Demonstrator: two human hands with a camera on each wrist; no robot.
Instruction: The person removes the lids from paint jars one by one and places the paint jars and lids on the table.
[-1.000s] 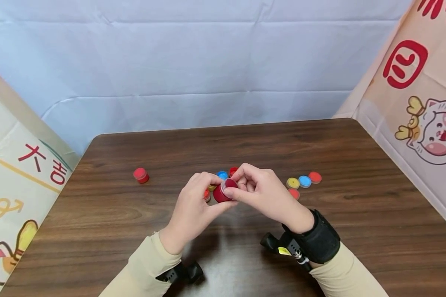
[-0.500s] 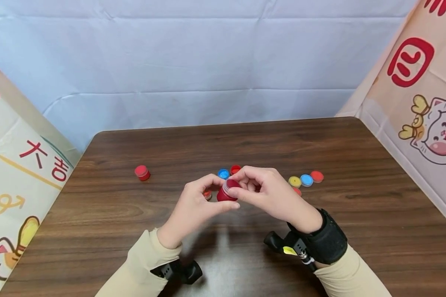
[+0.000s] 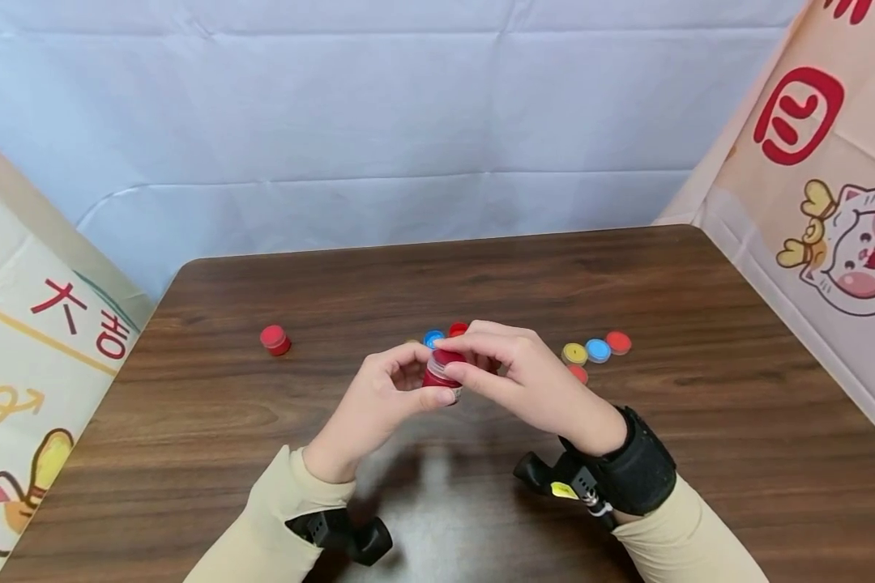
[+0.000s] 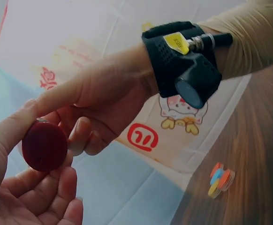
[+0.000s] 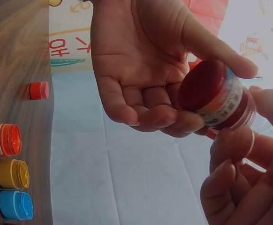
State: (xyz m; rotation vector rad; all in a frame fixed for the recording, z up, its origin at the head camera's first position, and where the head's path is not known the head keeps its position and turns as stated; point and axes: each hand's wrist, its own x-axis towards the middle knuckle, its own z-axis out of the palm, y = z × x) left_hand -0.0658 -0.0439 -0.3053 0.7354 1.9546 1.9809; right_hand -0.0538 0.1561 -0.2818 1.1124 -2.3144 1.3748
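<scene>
Between both hands is a small dark red paint jar [image 3: 439, 374] with a printed label [image 5: 226, 107], held above the table. My left hand [image 3: 379, 395] grips the jar's body between thumb and fingers. At its ribbed clear-edged lid [image 5: 247, 117], my right hand [image 3: 521, 376] pinches with thumb and index finger. In the left wrist view the jar's round dark red base [image 4: 44, 146] faces the camera. Behind the hands, an orange-red jar [image 5: 5, 139], a yellow jar [image 5: 13, 174] and a blue jar [image 5: 16, 205] stand without lids.
A capped red jar [image 3: 275, 340] stands alone at the left. To the right lie loose lids: a yellow lid [image 3: 574, 354], a blue lid [image 3: 597, 350], a red lid [image 3: 618, 342] and another red lid [image 3: 578, 373]. Behind the wooden table [image 3: 321, 291] hangs a white cloth [image 3: 335, 121].
The jar has gone from tilted to more upright, its label edge now showing. My left thumb has shifted along it, and the right index finger has straightened over the lid.
</scene>
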